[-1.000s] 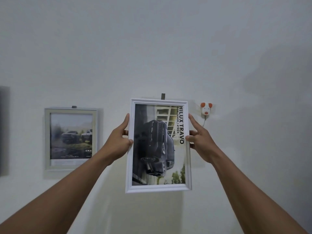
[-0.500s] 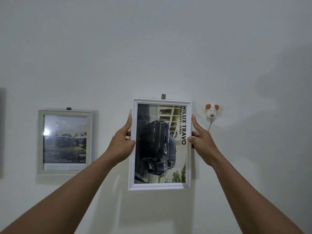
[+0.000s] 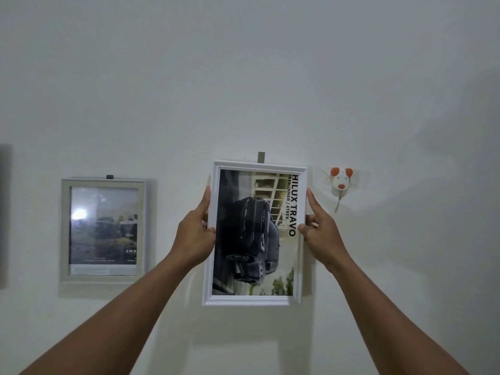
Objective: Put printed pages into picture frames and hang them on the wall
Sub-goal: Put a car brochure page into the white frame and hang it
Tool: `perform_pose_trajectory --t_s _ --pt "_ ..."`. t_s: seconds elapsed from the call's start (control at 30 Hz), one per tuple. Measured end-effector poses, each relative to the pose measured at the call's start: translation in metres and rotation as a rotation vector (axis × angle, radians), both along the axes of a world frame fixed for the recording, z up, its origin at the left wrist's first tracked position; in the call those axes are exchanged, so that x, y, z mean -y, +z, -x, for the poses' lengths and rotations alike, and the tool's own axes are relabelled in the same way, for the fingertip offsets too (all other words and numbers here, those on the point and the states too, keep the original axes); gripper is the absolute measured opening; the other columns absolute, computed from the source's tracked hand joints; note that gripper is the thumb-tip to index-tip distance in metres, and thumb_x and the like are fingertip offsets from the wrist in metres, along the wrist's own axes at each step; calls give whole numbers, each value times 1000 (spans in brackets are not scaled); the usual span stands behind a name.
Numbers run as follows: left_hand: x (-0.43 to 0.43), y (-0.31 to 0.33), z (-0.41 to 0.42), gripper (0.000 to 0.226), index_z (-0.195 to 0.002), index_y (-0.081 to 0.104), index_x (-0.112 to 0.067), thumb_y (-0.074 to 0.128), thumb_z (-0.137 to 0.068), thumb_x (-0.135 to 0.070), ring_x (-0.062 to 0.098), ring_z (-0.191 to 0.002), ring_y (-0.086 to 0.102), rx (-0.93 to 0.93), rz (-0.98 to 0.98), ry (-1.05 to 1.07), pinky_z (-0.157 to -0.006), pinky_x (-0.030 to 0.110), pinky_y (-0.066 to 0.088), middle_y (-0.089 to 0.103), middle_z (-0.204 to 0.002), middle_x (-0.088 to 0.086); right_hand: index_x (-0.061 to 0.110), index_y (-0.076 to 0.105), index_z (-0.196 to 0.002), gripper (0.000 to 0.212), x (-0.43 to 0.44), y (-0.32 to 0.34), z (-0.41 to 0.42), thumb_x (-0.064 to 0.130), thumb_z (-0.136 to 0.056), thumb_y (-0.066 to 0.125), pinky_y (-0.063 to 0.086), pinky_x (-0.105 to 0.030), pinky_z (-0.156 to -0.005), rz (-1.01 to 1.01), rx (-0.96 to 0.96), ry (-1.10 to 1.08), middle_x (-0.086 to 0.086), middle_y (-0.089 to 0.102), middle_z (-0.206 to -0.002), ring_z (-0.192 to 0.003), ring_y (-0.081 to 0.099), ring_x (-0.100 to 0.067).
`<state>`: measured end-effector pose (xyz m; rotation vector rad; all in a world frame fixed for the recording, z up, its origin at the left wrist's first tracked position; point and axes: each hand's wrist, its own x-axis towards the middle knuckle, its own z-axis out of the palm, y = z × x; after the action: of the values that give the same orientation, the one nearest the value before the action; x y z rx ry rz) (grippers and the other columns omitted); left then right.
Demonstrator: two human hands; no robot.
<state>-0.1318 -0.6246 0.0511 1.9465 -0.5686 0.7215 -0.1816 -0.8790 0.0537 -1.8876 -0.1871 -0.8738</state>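
I hold a white picture frame (image 3: 255, 301) upright against the white wall. It contains a printed page (image 3: 254, 234) of a dark truck, turned sideways. My left hand (image 3: 193, 234) grips the frame's left edge and my right hand (image 3: 320, 234) grips its right edge, both at mid height. A grey metal hook (image 3: 261, 157) sticks out of the wall just above the frame's top edge; what lies behind the frame is hidden.
A grey-framed picture (image 3: 104, 230) of trucks hangs to the left on its own dark hook (image 3: 109, 177). A white mouse-shaped wall hook with orange ears (image 3: 341, 180) sits right of the white frame. A dark edge (image 3: 5, 215) shows at far left.
The white frame has moved closer to the wall and slightly up, its top edge now just under the grey hook. Both hands keep their grip on its sides.
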Motion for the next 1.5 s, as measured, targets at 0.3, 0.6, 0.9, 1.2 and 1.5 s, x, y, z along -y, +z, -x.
perform_pose_trajectory --t_s 0.3,0.6,0.9,1.2,1.5 --pt "11 -5 -3 91 -152 5 -43 51 -91 5 24 -88 59 -2 27 48 -67 18 44 59 -103 14 46 32 -147 75 7 -1 -3 -5 -96 52 55 -19 -74 -10 20 -35 5 69 -106 -99 68 -8" --pt "15 -6 -8 91 -153 2 -40 54 -92 3 22 -84 59 6 -4 85 -66 17 41 59 -96 11 49 28 -150 75 10 -5 -9 0 -98 51 53 -19 -74 16 46 -87 6 67 -111 -97 65 -5" --pt "16 -4 -17 94 -153 2 -39 57 -90 3 14 -73 48 40 -52 148 -70 23 41 46 -81 0 41 19 -155 74 7 -13 -16 5 -99 51 46 -6 -63 133 92 -235 4 60 -121 -96 59 -6" --pt "12 -4 -17 93 -154 10 -37 64 -85 -4 17 -94 49 117 -93 235 -86 28 48 41 -113 6 31 10 -158 70 5 -23 -25 16 -101 47 15 -50 -122 364 98 -463 3 10 -166 -153 1 -18" --pt "7 -6 -19 93 -154 14 -30 71 -82 -14 28 -142 19 199 -207 356 -103 38 41 23 -151 10 32 -2 -157 69 6 -25 -31 13 -105 39 2 -46 -124 345 76 -397 7 -3 -166 -152 -10 -12"
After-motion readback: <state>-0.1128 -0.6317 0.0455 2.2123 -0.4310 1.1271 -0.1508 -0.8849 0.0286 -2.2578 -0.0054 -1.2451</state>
